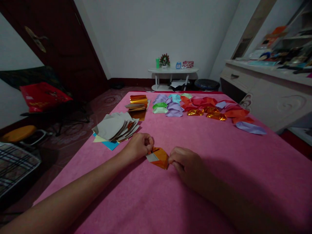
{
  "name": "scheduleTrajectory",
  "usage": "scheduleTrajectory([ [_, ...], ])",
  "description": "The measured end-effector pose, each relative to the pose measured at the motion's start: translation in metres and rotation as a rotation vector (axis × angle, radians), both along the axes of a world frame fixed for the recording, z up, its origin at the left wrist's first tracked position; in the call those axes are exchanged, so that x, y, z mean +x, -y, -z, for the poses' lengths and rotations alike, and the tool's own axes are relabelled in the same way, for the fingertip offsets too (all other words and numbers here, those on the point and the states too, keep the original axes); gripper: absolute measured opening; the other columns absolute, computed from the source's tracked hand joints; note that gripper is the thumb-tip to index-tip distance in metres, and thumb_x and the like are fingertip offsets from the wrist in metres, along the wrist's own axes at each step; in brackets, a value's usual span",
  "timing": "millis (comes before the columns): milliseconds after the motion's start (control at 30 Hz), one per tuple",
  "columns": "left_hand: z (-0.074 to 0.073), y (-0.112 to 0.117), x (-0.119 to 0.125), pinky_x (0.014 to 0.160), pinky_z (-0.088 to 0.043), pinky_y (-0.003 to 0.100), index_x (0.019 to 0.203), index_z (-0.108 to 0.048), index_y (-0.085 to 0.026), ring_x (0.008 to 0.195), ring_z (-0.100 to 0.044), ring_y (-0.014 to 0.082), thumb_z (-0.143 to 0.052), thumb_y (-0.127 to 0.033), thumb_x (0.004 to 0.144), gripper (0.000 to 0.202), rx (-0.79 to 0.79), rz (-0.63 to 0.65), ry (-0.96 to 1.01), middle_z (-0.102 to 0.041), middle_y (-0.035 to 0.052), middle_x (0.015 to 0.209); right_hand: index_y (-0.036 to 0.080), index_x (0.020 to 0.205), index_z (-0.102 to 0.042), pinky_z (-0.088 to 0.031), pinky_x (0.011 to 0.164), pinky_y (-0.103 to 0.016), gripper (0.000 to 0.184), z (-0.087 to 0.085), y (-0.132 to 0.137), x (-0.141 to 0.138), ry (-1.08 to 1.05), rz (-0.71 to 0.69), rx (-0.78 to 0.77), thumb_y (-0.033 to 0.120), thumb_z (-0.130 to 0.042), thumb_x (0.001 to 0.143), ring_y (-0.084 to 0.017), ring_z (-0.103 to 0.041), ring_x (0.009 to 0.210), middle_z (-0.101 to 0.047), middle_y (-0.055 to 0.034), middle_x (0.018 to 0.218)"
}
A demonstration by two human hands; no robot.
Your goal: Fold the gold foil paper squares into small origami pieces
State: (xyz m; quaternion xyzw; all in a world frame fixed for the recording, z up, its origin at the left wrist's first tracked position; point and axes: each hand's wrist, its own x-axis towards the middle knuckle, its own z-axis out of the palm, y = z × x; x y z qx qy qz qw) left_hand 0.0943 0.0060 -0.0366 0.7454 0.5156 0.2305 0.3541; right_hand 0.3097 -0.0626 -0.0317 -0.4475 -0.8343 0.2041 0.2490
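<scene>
Between my hands is a partly folded sheet of gold foil paper (159, 158), with part of its pale grey back showing. My left hand (140, 144) pinches its left upper corner. At its right edge, the curled fingers of my right hand (184, 161) grip the paper. Just beyond my left hand lies a fanned stack of grey-backed paper sheets (113, 126), with blue paper (111, 145) sticking out underneath. Folded gold foil pieces (215, 116) rest farther back on the right.
A pink cloth (146, 201) covers the table. Gold foil sheets (138, 100) are piled at the back left. Folded purple (174, 113), green (160, 110) and red paper pieces (207, 101) line the back. A white cabinet (263, 87) stands right; a red bag (44, 97) sits left.
</scene>
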Motion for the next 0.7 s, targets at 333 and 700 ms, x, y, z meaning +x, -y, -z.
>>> scheduleTrajectory([
  [333, -0.001, 0.028, -0.007, 0.046, -0.032, 0.018, 0.067, -0.057, -0.016, 0.048, -0.048, 0.0085, -0.05, -0.01, 0.068, 0.009, 0.1, -0.037, -0.113, -0.057, -0.0032, 0.056, 0.019, 0.09, -0.061, -0.038, 0.07, -0.028, 0.015, -0.013, 0.019, -0.015, 0.095, -0.004, -0.013, 0.024, -0.065, 0.077, -0.017, -0.052, 0.08, -0.06, -0.0022, 0.088],
  [700, -0.018, 0.042, -0.032, 0.091, -0.046, 0.032, 0.097, -0.068, -0.019, 0.1, -0.058, 0.0184, -0.057, -0.017, 0.082, 0.019, 0.315, 0.476, 0.022, -0.063, 0.0077, 0.104, 0.02, 0.087, -0.066, -0.039, 0.072, -0.027, 0.008, -0.005, 0.013, -0.022, 0.187, 0.029, -0.021, 0.021, -0.059, 0.085, -0.015, -0.053, 0.081, -0.059, -0.0015, 0.087],
])
